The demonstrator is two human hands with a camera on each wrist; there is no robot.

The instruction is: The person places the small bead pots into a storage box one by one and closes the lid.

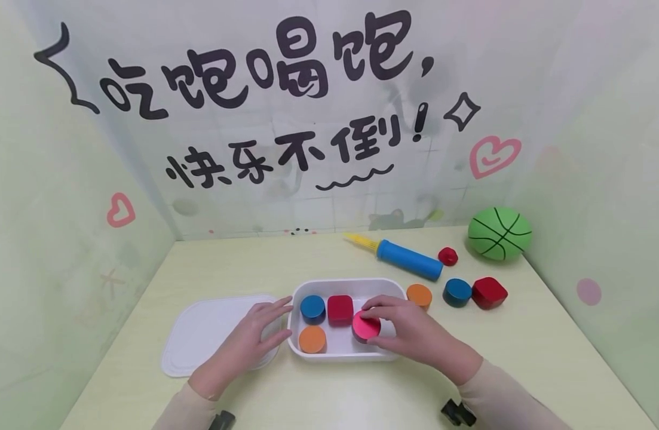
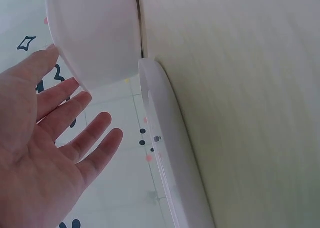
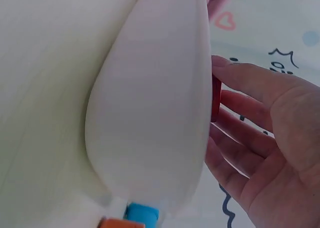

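Your right hand (image 1: 415, 331) pinches the pink block (image 1: 364, 329), low centre of the frame, inside the white box (image 1: 344, 358); your left hand (image 1: 248, 334), fingers relaxed, is at its left end. Careful: a sideways slip could knock the red block (image 1: 340, 309)!

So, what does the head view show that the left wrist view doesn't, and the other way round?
Only the head view shows the blue pump, the green ball and the pink block held by the right hand. Only the left wrist view shows the palm of the left hand. Both share that hand, the white box, the white lid and the tabletop.
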